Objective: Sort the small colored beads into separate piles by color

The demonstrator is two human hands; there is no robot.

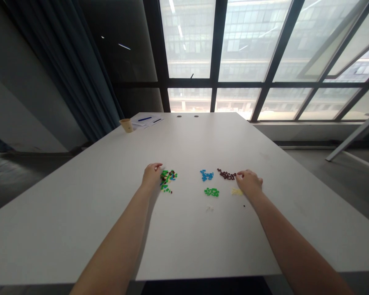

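My left hand [151, 175] rests at the left side of a mixed pile of small toy-brick-like pieces [168, 176], green, blue, yellow and brown. Its fingers are curled together; whatever they hold is too small to see. At the right end of a row of dark brown pieces [226, 175] is my right hand [249, 181], thumb and fingertips pinched close to the pieces. A blue group [206, 175] lies left of the brown one. Nearer to me are a green group [212, 192] and a pale yellow group [236, 191], the latter beside my right wrist.
A few whitish pieces [209, 208] and one lone dark piece [244, 206] lie closer on the white table [184, 241]. At the far left edge stand a tan cup [126, 125] and papers [147, 122] with a blue pen [144, 119]. Windows rise behind.
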